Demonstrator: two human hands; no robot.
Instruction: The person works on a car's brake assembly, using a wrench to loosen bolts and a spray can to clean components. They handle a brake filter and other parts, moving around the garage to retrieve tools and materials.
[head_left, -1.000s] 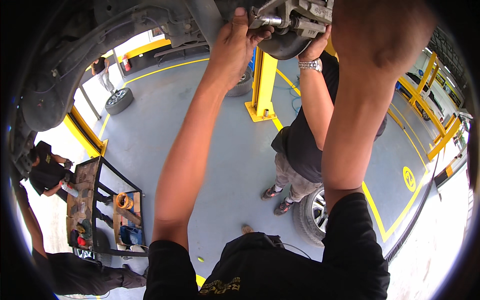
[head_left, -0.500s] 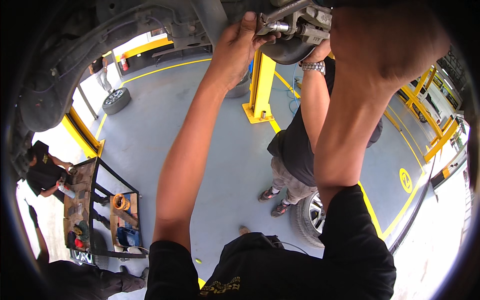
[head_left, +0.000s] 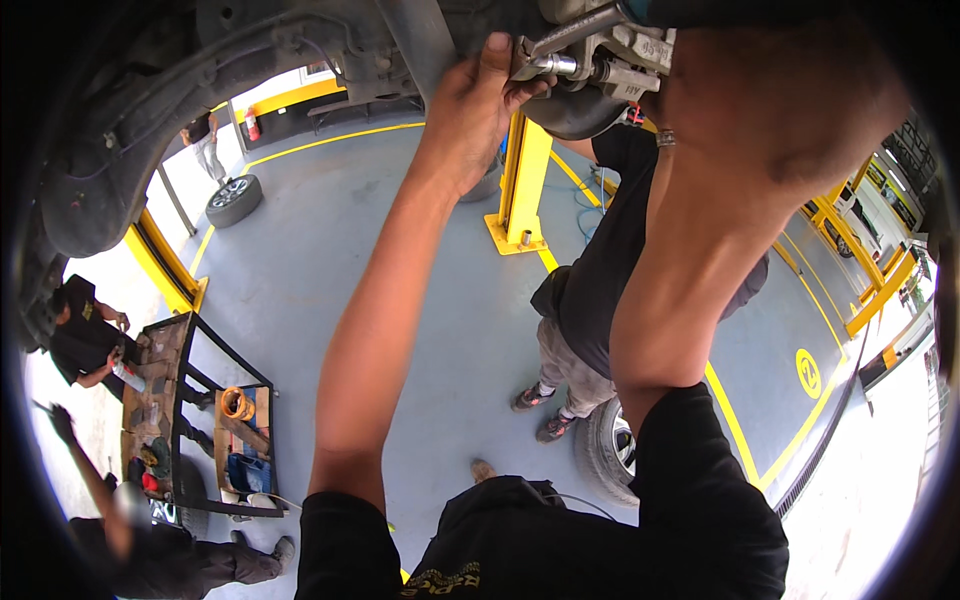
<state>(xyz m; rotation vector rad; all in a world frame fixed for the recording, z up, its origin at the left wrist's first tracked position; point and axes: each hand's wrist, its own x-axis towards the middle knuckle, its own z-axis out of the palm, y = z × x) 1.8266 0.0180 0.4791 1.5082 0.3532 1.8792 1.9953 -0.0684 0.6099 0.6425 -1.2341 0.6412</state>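
Observation:
My left hand grips a dark metal piece beside a silver socket at the cast brake caliper overhead. A steel bar slants up from the socket toward the right. My right hand is raised large and close at upper right, fingers curled; what it holds is hidden at the top edge. A dark rounded disc part sits below the caliper. A co-worker's wrist with a metal watch shows behind my right hand, their hand mostly hidden.
A co-worker stands facing me beside a tyre. A yellow lift post stands beyond. At left are a tool cart, two workers, a standing person and a loose wheel. The car's underside spans above.
My right hand and forearm have swung and the steel bar shows more above the socket. My left hand has shifted slightly. The co-worker's arm is now mostly behind mine; a left worker's arm moved.

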